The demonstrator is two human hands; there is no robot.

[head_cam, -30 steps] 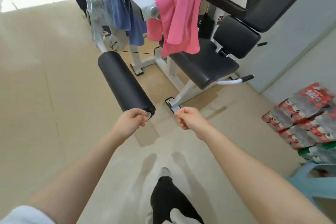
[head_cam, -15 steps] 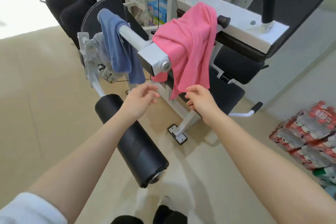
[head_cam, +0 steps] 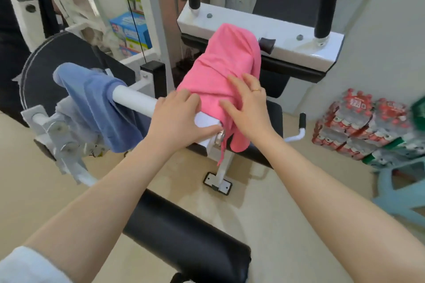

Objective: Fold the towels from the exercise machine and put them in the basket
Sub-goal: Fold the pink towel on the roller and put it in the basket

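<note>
A pink towel (head_cam: 220,69) hangs bunched over the white square arm of the exercise machine (head_cam: 259,30). My right hand (head_cam: 247,103) lies flat on the towel's near side, fingers spread, a ring on one finger. My left hand (head_cam: 181,115) rests on the arm's white end with its fingertips at the towel's left edge. Neither hand has closed on the cloth. A blue towel (head_cam: 96,101) drapes over the white round bar to the left. No basket is in view.
A black padded roller (head_cam: 184,234) crosses below my forearms. The machine's black seat (head_cam: 273,115) sits behind the pink towel. Packs of bottled water (head_cam: 358,124) are stacked at the right wall, with a pale blue plastic stool (head_cam: 395,190) in front of them. The floor is beige.
Both hands rose from the pink towel's lower hem to its top on the arm. The view has moved closer and higher.
</note>
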